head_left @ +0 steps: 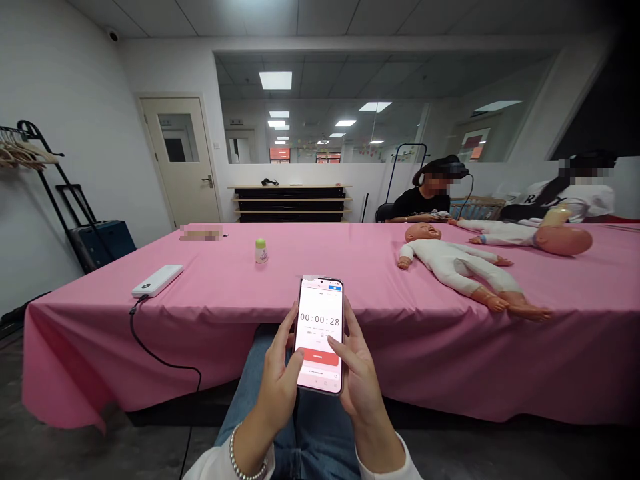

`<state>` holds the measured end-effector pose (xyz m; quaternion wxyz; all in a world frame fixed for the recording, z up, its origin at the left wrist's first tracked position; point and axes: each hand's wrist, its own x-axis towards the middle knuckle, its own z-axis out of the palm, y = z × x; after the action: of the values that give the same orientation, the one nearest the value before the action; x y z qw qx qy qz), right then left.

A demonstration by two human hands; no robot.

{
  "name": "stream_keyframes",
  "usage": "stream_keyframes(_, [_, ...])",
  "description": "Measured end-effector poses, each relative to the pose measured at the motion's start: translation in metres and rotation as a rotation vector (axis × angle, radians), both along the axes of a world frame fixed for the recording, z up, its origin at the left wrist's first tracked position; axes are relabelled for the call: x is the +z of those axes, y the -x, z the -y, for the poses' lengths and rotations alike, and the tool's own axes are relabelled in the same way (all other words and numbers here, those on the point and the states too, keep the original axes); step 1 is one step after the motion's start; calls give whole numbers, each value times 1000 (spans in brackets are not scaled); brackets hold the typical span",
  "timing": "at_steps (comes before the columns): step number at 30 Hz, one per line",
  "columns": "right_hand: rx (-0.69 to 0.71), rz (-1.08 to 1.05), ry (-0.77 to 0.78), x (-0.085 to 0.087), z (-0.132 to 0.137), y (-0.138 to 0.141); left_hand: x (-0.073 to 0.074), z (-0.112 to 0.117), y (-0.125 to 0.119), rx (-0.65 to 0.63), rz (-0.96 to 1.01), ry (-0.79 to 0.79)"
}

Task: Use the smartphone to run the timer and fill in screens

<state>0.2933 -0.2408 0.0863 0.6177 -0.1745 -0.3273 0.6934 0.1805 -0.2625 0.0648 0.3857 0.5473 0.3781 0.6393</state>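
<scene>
A smartphone (pixel 321 313) stands upright in front of me, its screen showing a timer at 00:00:28 above a red button. My left hand (pixel 277 383) grips its left edge, thumb resting low on the screen. My right hand (pixel 358 373) wraps its right edge, thumb near the red button. Both hands hover over my jeans-clad lap, just short of the pink table (pixel 350 293).
On the pink cloth lie a white power bank (pixel 157 280) with a black cable, a small baby bottle (pixel 261 251), and a baby doll in white (pixel 463 267). Two seated people at the far right handle another doll (pixel 537 237). A door, shelves and a clothes rack stand behind.
</scene>
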Motion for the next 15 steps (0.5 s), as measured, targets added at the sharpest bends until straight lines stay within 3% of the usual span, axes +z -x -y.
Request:
stream_keyframes(7, [-16, -7, 8, -2, -3, 1, 9, 2, -3, -4, 70, 49])
stream_keyframes(15, [-28, -20, 1, -3, -7, 2, 9, 2, -3, -7, 111, 82])
